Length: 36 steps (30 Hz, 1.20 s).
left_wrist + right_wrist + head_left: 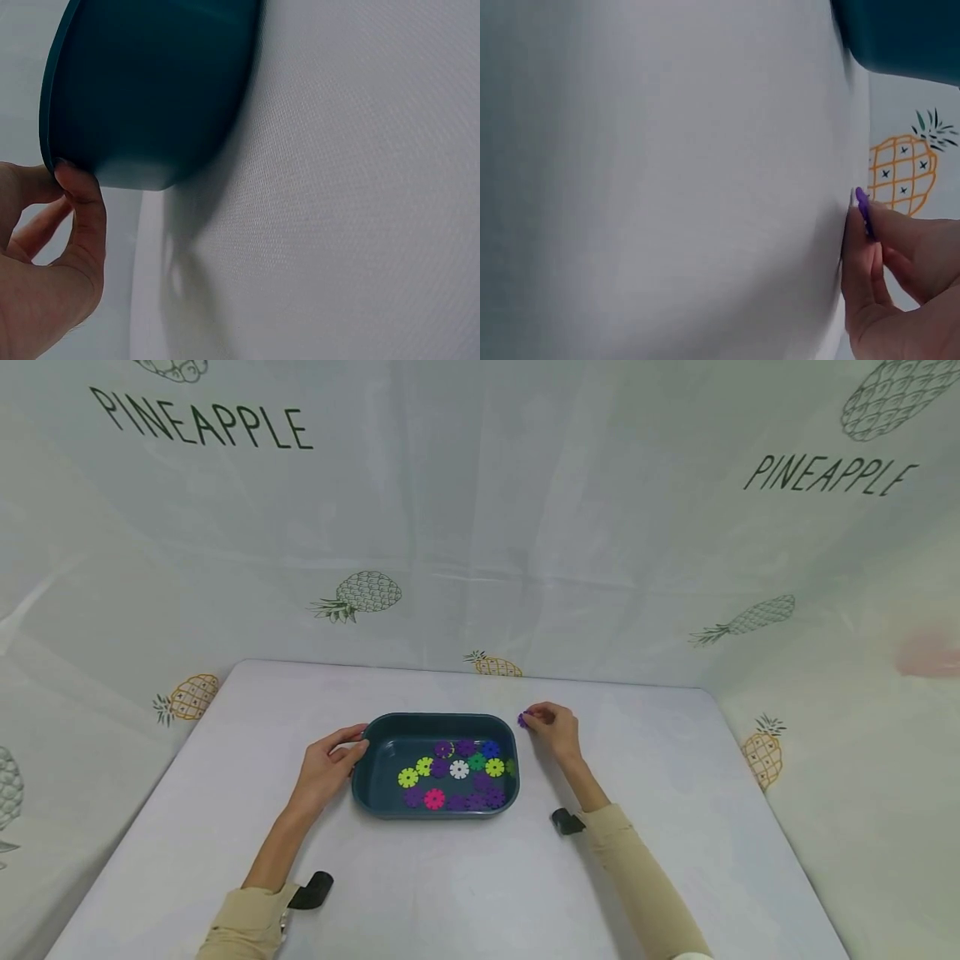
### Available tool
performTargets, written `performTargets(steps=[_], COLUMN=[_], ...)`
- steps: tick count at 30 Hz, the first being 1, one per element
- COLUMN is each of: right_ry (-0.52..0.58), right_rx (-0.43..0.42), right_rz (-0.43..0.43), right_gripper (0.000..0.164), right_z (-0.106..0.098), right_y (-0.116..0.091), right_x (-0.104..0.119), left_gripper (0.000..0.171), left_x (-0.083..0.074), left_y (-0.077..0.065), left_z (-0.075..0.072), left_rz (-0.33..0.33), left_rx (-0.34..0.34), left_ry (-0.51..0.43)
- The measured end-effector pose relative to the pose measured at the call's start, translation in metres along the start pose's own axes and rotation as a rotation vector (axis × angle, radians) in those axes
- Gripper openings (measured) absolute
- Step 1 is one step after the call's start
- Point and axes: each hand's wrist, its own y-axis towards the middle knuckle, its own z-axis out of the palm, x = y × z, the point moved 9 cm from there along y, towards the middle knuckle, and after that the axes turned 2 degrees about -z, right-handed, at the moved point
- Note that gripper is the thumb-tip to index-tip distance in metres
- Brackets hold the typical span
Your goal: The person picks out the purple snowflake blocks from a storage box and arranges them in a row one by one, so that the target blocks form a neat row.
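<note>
A dark teal tray (382, 802) stands on the white table, with several flower-shaped plastic discs in purple, yellow, pink, white, green and blue on its floor. My left hand (327, 768) pinches the tray's left rim between thumb and fingers; the left wrist view shows this grip on the tray (150, 90) closely. Beyond the tray's right end, my right hand (555, 731) pinches a purple disc (522, 720) between thumb and fingertips. In the right wrist view the purple disc (865, 214) is seen edge-on, close to the table surface.
The white table (435, 893) extends around the tray on all sides. A pale curtain (480, 527) printed with pineapples hangs behind its far edge. Black wrist-worn pieces (313, 891) stick out near both cuffs.
</note>
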Motion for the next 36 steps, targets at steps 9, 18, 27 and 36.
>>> performTargets(steps=[9, 18, 27, 36], right_ry=[-0.099, -0.149, -0.111, -0.102], right_rx=[0.073, 0.078, 0.166, 0.266], right_rz=[-0.017, -0.102, -0.204, -0.326], right_gripper=[0.010, 0.014, 0.014, 0.016], right_z=[0.003, 0.000, -0.003, 0.003], right_y=[0.003, -0.001, -0.011, -0.030], right_x=[0.007, 0.019, 0.051, 0.087], left_gripper=[0.043, 0.042, 0.044, 0.045], left_x=[0.001, 0.000, -0.001, -0.003], left_y=[0.000, 0.001, 0.002, -0.001], left_z=[0.002, 0.003, -0.002, 0.000], left_rz=[-0.001, 0.002, 0.001, -0.006], left_rx=[0.005, 0.005, -0.001, 0.008], left_ry=[-0.012, -0.009, 0.013, 0.001])
